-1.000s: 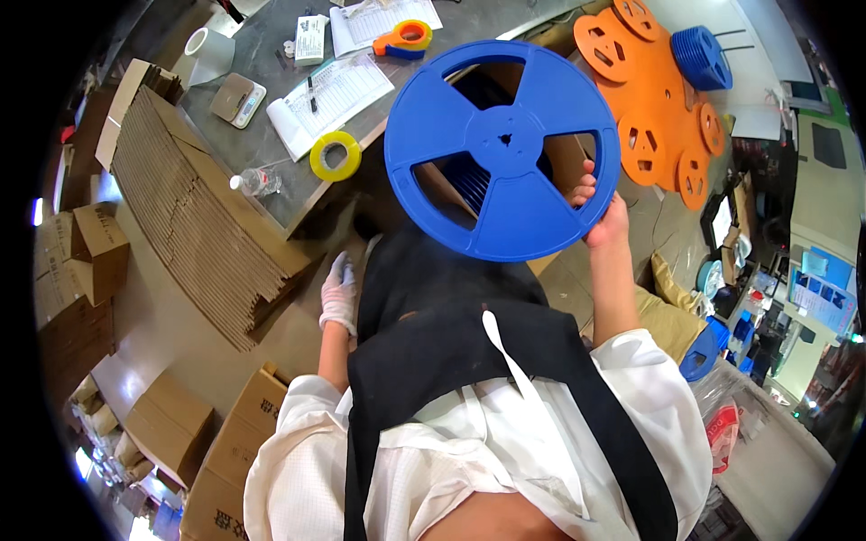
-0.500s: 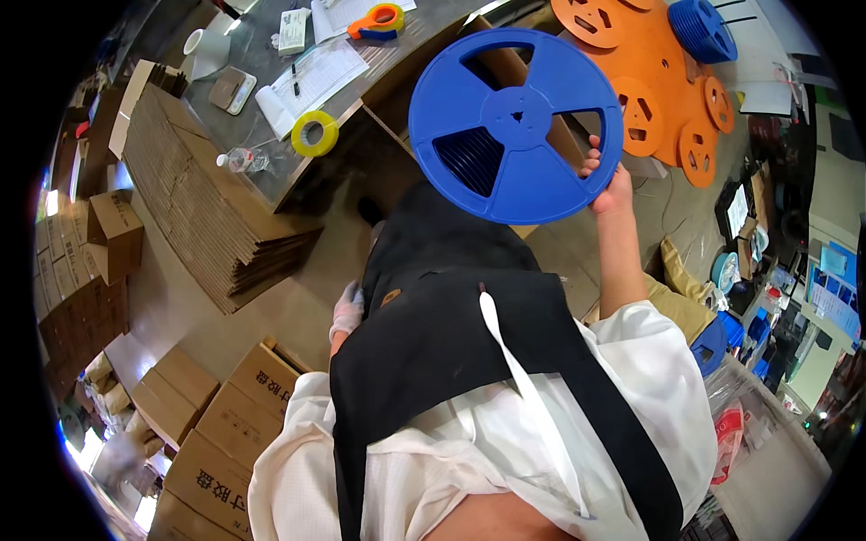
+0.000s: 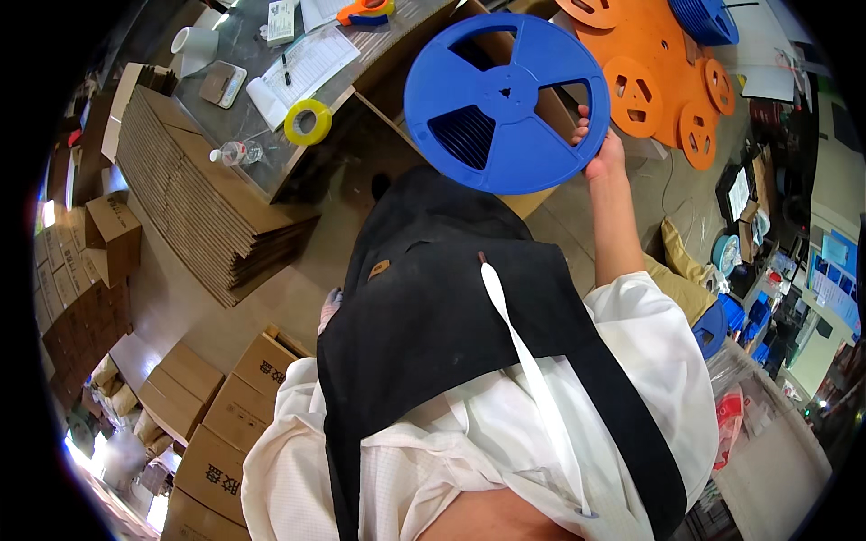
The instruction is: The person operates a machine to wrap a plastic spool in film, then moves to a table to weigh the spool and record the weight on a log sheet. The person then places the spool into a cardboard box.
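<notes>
- While the right hand (image 3: 603,153) grips the big blue reel (image 3: 507,101) by its lower right rim, fingers curled over the edge, the reel is raised in the upper middle of the frame, over an open cardboard box (image 3: 528,194) whose flaps show behind and beneath it.
- As a judgement: the reel is lifted and in hand but not yet set down anywhere; placing it is what seems left.
- Left hand (image 3: 329,307): only a pale sliver shows at the edge of the black apron (image 3: 433,334), left of centre; I cannot tell whether it is open or closed, and it seems to hold nothing that can be seen.
- Orange reels (image 3: 663,77), flat and round, lie in a spread at the upper right, with more blue reels (image 3: 708,18) stacked beyond them.
- On the grey bench (image 3: 271,153) at the upper left: a yellow tape roll (image 3: 308,122), a small clear bottle (image 3: 233,154), white printed sheets (image 3: 302,68) with a pen, and an orange tape dispenser (image 3: 363,12) at the top edge.
- A thick stack of flattened cardboard sheets (image 3: 194,194) leans beside the bench on the left.
- Closed brown cartons (image 3: 230,415) with dark printed characters sit at the lower left; more cartons (image 3: 81,261) are piled along the far left rim.
</notes>
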Tool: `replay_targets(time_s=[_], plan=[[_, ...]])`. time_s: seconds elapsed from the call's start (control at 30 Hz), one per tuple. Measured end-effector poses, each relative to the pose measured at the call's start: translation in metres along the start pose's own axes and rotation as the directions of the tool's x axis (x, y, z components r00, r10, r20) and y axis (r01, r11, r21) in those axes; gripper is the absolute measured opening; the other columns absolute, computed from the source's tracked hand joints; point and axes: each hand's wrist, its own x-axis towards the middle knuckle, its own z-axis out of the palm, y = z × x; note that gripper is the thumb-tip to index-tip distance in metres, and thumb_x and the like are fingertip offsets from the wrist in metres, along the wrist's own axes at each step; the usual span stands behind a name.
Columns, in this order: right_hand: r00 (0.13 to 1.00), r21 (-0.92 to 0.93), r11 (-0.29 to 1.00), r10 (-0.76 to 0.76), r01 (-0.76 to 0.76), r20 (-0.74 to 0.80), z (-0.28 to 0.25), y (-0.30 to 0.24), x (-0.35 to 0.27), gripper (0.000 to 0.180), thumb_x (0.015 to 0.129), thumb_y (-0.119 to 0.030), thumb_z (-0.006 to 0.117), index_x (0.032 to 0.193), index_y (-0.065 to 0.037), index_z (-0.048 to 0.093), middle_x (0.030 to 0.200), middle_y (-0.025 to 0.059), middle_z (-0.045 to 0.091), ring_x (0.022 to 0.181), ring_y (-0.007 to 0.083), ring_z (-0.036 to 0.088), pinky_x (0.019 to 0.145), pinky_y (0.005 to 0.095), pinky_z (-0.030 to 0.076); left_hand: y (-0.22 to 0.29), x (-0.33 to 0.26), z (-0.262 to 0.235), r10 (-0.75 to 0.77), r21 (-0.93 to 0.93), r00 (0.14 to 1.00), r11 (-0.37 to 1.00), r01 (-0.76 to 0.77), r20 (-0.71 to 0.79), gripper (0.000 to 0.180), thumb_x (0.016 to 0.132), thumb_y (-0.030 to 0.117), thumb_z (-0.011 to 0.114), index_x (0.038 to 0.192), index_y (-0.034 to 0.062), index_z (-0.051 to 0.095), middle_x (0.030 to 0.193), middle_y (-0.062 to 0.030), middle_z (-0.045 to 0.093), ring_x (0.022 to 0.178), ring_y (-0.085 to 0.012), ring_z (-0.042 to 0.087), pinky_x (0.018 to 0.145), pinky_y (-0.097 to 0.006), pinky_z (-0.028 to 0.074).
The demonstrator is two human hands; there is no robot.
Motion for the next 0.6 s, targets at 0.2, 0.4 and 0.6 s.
replay_targets(time_s=[0.2,0.4,0.6], plan=[[0.945,-0.550,0.793,-0.326,0.262,-0.020,0.051,0.009,0.036,0.034,0.099,-0.029,0.042,0.099,0.000,0.061,0.071,0.0048,0.056,0.057,0.0147,0.055,0.052,0.0247,0.044,-0.047,0.045,0.012,0.106,-0.181,0.993,0.977,-0.113,-0.049,0.044,0.094,0.028,0.051,0.130,0.0023,0.048,0.122,-0.0155,0.058,0.113,-0.0273,0.054,0.096,-0.030,0.040],[0.881,-0.881,0.282,-0.403,0.379,0.250,0.065,0.055,0.113,0.028,0.096,-0.023,0.047,0.088,-0.001,0.062,0.069,0.0026,0.058,0.052,0.0090,0.054,0.050,0.0236,0.044,0.001,0.008,0.017,-0.032,-0.172,0.998,0.984,0.041,0.052,0.044,0.093,0.024,0.054,0.130,0.0023,0.048,0.122,-0.0145,0.058,0.111,-0.0234,0.055,0.095,-0.029,0.041],[0.834,-0.906,-0.110,-0.359,0.409,0.420,0.068,0.091,0.212,0.024,0.096,-0.022,0.049,0.094,-0.002,0.063,0.072,0.0052,0.056,0.055,0.0104,0.054,0.051,0.0245,0.045,0.016,0.017,-0.024,-0.054,-0.291,0.997,0.954,0.069,0.059,0.044,0.091,0.021,0.056,0.131,0.0027,0.048,0.122,-0.0134,0.058,0.110,-0.0199,0.055,0.093,-0.028,0.042]])
